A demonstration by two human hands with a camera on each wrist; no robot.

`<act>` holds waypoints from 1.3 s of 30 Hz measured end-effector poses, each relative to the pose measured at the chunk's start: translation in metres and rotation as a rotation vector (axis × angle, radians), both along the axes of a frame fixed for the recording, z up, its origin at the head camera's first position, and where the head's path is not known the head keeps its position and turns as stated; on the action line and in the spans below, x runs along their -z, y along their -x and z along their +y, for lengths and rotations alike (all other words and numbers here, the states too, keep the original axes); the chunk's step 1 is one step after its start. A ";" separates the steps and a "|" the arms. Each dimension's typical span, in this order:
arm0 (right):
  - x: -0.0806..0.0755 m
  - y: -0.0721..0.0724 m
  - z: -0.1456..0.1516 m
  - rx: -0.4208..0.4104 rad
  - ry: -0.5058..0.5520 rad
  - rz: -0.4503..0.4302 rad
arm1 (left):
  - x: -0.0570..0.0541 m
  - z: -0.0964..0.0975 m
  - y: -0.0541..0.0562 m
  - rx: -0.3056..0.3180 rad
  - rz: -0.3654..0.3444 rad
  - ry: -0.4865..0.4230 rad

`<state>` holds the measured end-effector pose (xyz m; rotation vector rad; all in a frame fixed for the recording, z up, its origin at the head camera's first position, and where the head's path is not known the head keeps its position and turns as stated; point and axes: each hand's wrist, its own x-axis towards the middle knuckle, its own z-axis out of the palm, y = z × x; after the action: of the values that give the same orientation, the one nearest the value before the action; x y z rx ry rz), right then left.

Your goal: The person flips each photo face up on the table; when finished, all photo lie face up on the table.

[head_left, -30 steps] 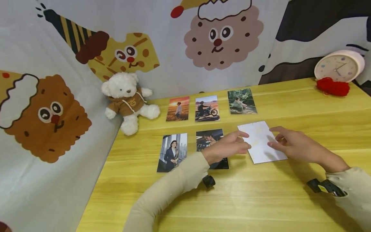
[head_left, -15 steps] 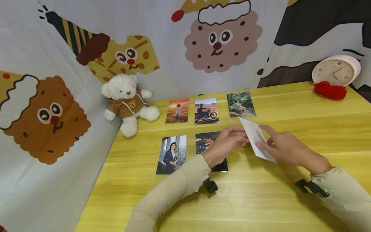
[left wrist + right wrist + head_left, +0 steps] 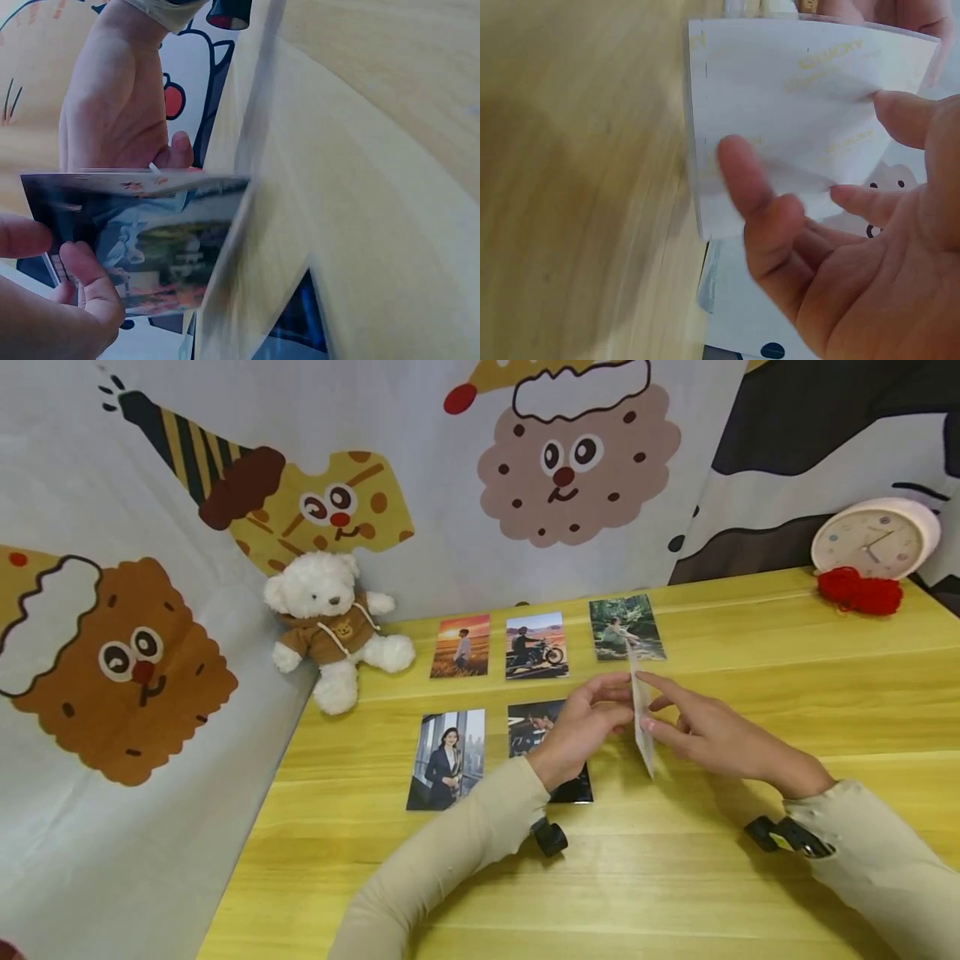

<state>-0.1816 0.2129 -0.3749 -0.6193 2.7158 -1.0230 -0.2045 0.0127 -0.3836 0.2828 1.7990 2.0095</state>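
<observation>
A photo print with a white, faintly yellow-lettered back stands on edge between my hands, almost edge-on in the head view. My left hand pinches its near left side; in the left wrist view, the left fingers lie over the dark, blurred picture side. My right hand is on the white back, its fingertips touching it with spread, slightly bent fingers. A photo of a figure in a car lies partly hidden under my left forearm.
Further photos lie on the wooden table: a sunset field, a motorcycle rider, a forest stream and a suited woman. A teddy bear sits back left; red yarn and a clock stand back right.
The white-backed photo lay face-down on the table; it has been lifted at its right side and turned upright. My right hand has moved left with it, while my left hand has barely moved.
</observation>
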 end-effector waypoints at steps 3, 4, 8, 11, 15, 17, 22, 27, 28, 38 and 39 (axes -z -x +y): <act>-0.001 -0.001 0.001 -0.002 0.080 -0.019 | -0.001 0.001 0.000 0.012 0.014 0.014; -0.002 -0.001 0.001 0.000 0.110 -0.030 | -0.001 0.001 0.000 0.021 0.021 0.020; -0.002 -0.001 0.003 0.010 0.203 -0.057 | -0.003 0.000 0.000 0.053 0.049 0.053; -0.002 -0.001 0.003 0.006 0.248 -0.063 | -0.005 -0.001 -0.001 0.064 0.058 0.073; -0.001 -0.002 0.004 -0.013 0.293 -0.062 | -0.005 -0.002 -0.002 0.082 0.093 0.104; -0.001 -0.002 0.005 -0.026 0.313 -0.057 | -0.006 -0.002 -0.001 0.093 0.121 0.129; 0.000 -0.003 0.009 -0.064 0.364 -0.052 | -0.006 0.000 0.000 0.122 0.188 0.212; 0.000 -0.003 0.014 -0.073 0.391 -0.078 | -0.007 0.002 0.001 0.138 0.228 0.261; 0.000 -0.003 0.015 -0.071 0.394 -0.083 | -0.007 0.003 0.002 0.142 0.234 0.268; 0.004 -0.002 0.026 -0.037 0.412 -0.114 | -0.008 0.009 0.003 0.182 0.275 0.332; 0.004 -0.002 0.028 -0.031 0.407 -0.120 | -0.007 0.010 0.004 0.187 0.279 0.342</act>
<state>-0.1794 0.2411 -0.3792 -0.6329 2.4008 -1.5671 -0.2084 0.0231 -0.3763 0.6222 2.1566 1.5623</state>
